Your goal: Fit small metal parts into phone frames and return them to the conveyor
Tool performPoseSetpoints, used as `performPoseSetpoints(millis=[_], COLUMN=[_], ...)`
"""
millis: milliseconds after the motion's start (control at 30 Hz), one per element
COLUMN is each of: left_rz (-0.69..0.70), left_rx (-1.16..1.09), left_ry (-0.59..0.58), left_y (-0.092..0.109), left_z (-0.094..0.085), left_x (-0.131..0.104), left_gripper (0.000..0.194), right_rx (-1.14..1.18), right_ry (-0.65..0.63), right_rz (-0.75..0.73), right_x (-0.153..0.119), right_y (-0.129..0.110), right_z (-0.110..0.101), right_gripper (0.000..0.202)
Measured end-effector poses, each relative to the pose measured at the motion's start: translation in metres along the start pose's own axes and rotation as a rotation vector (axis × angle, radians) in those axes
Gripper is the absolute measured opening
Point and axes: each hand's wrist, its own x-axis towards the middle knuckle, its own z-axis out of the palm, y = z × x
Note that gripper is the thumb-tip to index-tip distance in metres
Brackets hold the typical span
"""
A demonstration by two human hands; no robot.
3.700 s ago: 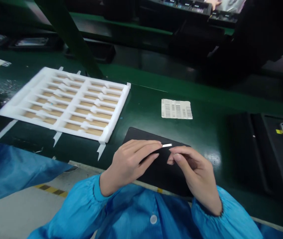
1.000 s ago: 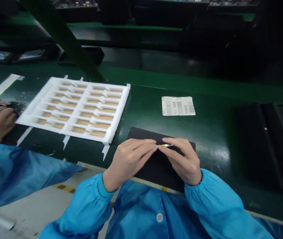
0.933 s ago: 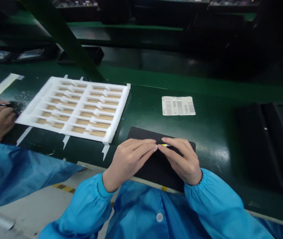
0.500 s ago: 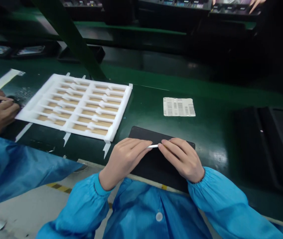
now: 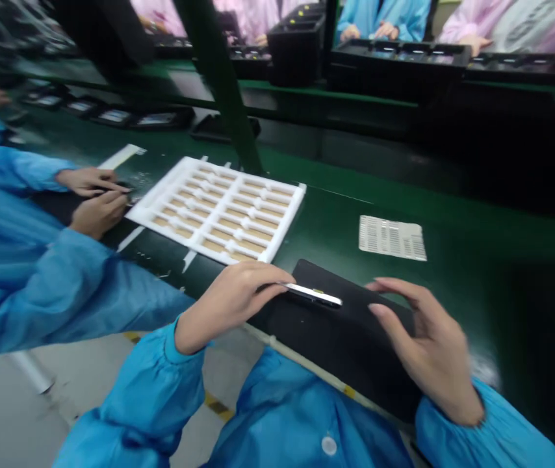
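Note:
My left hand (image 5: 241,296) pinches one end of a slim phone-like device (image 5: 314,294) between thumb and fingers. Seen almost edge-on, the device has a bright silver-white side, a dark underside and a small yellow spot. It is held above a black mat (image 5: 350,344) at the table's front edge. To the right of the device, my right hand (image 5: 424,344) is apart from it, thumb and fingers spread with nothing between them. A sheet of white barcode labels (image 5: 392,238) lies on the green table beyond the mat.
A white slotted foam tray (image 5: 284,224) is taped down left of the mat. At far left, a co-worker's hands (image 5: 99,205) work close beside it. A green post (image 5: 231,97) rises behind the tray. Black trays (image 5: 160,118) and other people's hands are farther back.
My right hand has let go of the device and moved right, opening. My left hand still grips it, and more of its length shows. The camera view has shifted left and up.

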Motion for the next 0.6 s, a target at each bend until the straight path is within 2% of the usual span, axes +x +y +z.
performPoseSetpoints(millis=[133, 233, 400, 600], left_rz=[-0.129, -0.190, -0.293, -0.268], left_rx=[0.004, 0.010, 0.075, 0.146], left_ry=[0.015, 0.054, -0.041, -0.109], left_y=[-0.034, -0.067, -0.113, -0.139], left_z=[-0.052, -0.071, -0.071, -0.073], left_x=[-0.025, -0.034, -0.031, -0.036], left_gripper=[0.018, 0.021, 0.030, 0.044], right_rx=[-0.075, -0.134, -0.138, -0.166], right_ry=[0.043, 0.042, 0.080, 0.240], right_rz=[0.088, 0.163, 0.229, 0.221], right_x=[-0.003, -0.003, -0.004, -0.020], right_y=[0.011, 0.020, 0.023, 0.022], right_z=[-0.004, -0.005, -0.015, -0.051], right_gripper=[0.028, 0.035, 0.034, 0.018])
